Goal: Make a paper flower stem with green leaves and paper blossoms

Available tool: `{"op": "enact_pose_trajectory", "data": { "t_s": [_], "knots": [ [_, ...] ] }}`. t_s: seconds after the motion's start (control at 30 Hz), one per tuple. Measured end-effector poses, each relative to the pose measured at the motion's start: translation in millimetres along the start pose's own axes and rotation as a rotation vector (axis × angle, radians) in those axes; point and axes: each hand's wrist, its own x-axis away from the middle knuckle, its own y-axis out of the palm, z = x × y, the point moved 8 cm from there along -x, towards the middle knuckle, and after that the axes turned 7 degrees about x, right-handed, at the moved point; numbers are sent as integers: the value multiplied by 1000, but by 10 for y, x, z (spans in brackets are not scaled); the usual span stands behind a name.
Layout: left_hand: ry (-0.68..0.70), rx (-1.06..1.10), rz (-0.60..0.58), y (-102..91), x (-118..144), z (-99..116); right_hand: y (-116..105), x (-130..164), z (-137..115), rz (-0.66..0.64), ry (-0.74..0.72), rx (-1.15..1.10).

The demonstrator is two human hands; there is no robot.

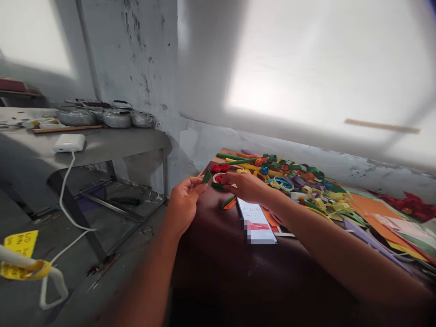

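My left hand (185,200) pinches a small folded piece of green paper (206,176) between thumb and fingers, above the table's left edge. To its right, my right hand (247,185) reaches over the table with its fingers bent and close together; what they hold, if anything, I cannot make out. Just beyond its fingertips are a white ring (215,180), which looks like a tape roll, and red paper flowers (220,167). Another dark green piece (218,186) lies close under those fingertips. A phone (258,220) showing a timer lies below my right hand.
Paper chains (320,197), rolled paper tubes (269,170) and coloured sheets (371,211) crowd the table's back and right. Dark brown tabletop (218,254) shows in front. Left, a grey table (136,141) holds wrapped pots (116,118) and a white box (69,142) with a hanging cable.
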Motion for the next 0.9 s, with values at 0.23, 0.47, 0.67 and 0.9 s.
{"op": "enact_pose_trajectory", "data": {
  "t_s": [0.23, 0.47, 0.67, 0.9],
  "knots": [
    [5, 5, 3, -15, -26, -17, 100, 50, -17, 0, -32, -157],
    [-57, 7, 12, -15, 1, -50, 50, 19, -9, 112, -82, -322],
    [-24, -48, 3, 42, 38, 27, -85, 141, 186, 303, 86, -564],
    [-156, 201, -31, 428, 310, 6, -655, 739, -179, 626, -371, -164]
  ]
}}
